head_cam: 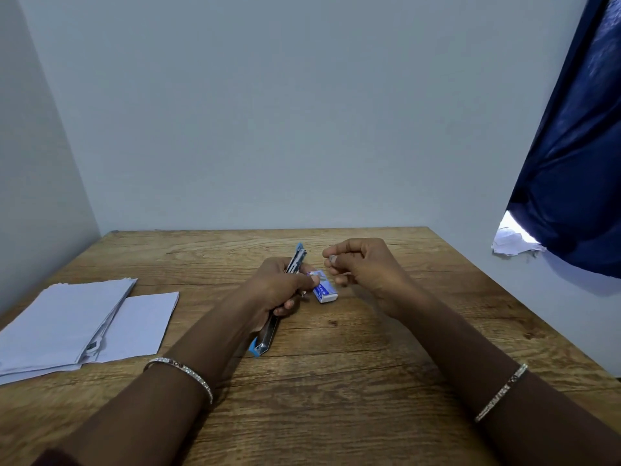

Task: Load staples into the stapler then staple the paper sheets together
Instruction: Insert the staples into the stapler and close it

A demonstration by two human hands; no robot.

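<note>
My left hand is shut around a blue and silver stapler, which is swung open so one end points away from me and the other toward me. My right hand hovers just to the right, its fingertips pinched on a small silvery strip of staples. A small blue and white staple box lies on the wooden table between the hands. A stack of white paper sheets rests at the left side of the table.
Pale walls close off the table at the back and the left. A dark blue curtain hangs at the upper right with crumpled paper below it. Bangles circle both wrists.
</note>
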